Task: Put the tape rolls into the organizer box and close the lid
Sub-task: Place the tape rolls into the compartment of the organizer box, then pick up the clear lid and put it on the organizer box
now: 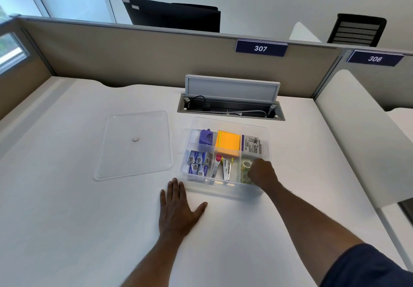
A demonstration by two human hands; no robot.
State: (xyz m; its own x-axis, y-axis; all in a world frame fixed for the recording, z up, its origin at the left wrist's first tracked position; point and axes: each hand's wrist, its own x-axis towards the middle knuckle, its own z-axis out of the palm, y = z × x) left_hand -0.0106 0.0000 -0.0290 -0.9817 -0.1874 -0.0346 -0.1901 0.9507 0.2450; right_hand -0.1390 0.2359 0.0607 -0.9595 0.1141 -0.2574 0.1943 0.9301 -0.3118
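Right hand (262,172) curls closed over clear tape rolls (246,165) beneath it in the clear plastic organizer box (225,188), left hand (178,206) open flat; a roll left standing proud could block the lid.

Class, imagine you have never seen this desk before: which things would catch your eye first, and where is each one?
The bright orange pad of sticky notes stands out, in the middle rear compartment of the clear plastic organizer box. The right hand reaches into the box's front right compartment, over the clear tape rolls, while the left hand lies flat on the white desk. The box's clear flat lid lies on the desk to the left.
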